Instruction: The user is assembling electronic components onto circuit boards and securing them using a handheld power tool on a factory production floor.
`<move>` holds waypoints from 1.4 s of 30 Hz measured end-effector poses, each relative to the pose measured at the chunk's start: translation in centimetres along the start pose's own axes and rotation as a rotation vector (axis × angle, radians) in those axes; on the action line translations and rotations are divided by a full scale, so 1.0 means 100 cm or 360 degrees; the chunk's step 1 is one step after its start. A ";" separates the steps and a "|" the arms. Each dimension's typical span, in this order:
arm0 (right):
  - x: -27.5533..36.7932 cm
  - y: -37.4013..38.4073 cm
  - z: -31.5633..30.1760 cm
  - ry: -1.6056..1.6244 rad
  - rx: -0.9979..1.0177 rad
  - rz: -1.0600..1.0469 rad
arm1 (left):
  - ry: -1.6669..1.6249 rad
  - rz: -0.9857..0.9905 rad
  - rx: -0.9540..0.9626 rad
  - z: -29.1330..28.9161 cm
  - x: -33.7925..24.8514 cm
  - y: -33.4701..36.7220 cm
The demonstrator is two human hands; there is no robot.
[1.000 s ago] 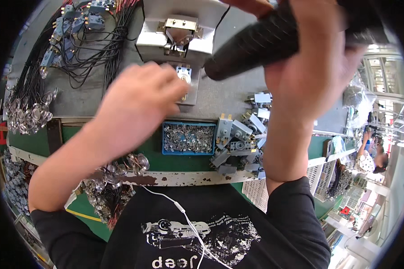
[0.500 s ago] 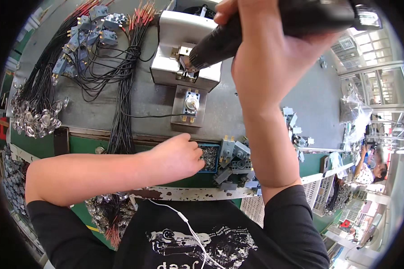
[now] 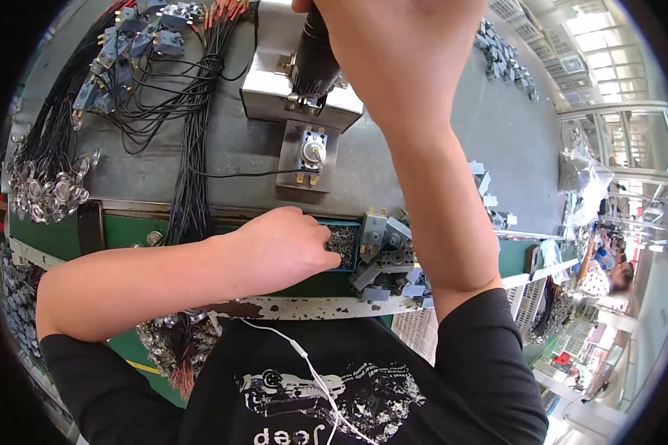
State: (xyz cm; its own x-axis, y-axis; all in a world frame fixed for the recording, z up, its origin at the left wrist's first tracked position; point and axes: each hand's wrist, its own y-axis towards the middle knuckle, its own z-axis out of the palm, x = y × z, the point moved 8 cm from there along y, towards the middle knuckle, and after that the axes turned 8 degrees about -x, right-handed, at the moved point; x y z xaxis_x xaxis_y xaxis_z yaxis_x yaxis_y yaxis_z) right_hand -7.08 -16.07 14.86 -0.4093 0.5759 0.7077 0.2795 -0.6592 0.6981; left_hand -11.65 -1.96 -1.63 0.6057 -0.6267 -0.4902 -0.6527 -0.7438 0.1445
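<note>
My right hand (image 3: 404, 63) is wrapped round a black electric screwdriver (image 3: 315, 59), partly cut off at the top edge. Its tip points down at the front of a white box-shaped machine (image 3: 266, 90); whether they touch is hidden. In front of that machine, a grey switch part (image 3: 313, 152) with a round metal centre and brass tabs sits on a metal block (image 3: 288, 180). A black wire runs from the part to the left. My left hand (image 3: 289, 245) is closed, fingers curled beside a blue tray (image 3: 358, 245) of small metal pieces. Anything in those fingers is hidden.
Bundled black wires (image 3: 194, 156) with red ends lie at left, beside grey switch parts (image 3: 130, 44) and round metal discs (image 3: 52, 189). More grey parts (image 3: 390, 248) are heaped right of the tray. Further parts (image 3: 505, 59) lie at the far right. A person (image 3: 601, 274) is in the right background.
My right hand and the screwdriver have swung left and up, the tool now steeper at the machine's front. My left hand has stayed by the tray. The whole view has shifted slightly.
</note>
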 end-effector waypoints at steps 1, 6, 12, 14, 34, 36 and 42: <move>-0.001 -0.005 -0.003 0.0275 -0.0173 0.0032 | -0.0011 -0.0054 -0.0007 0.000 0.002 -0.002; 0.003 -0.018 -0.024 0.0492 -0.0327 0.0097 | -0.0104 -0.0141 -0.0015 0.001 0.004 -0.005; 0.018 -0.034 -0.045 0.0397 -0.0322 0.0143 | 0.0032 -0.0294 -0.0554 -0.068 0.016 -0.011; 0.019 -0.034 -0.051 0.0347 -0.0316 0.0145 | 0.0140 -0.0477 -0.0861 -0.091 0.041 -0.016; 0.015 -0.054 -0.042 0.0127 -0.0020 0.0320 | 0.0045 -0.0788 -0.0857 -0.072 0.070 -0.018; 0.013 -0.054 -0.042 0.0107 0.0015 0.0333 | 0.0064 -0.0777 -0.0863 -0.072 0.070 -0.019; 0.011 -0.054 -0.041 0.0032 0.0106 0.0367 | 0.0095 -0.0748 -0.0887 -0.071 0.070 -0.018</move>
State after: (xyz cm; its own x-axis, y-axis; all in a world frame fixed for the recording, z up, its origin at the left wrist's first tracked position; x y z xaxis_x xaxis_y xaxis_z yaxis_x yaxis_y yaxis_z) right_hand -12.56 -13.82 11.41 -0.3451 0.4035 0.8474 0.4240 -0.7385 0.5243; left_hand -2.94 -6.65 0.78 0.7991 -0.2119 -0.5626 0.0016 -0.9351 0.3544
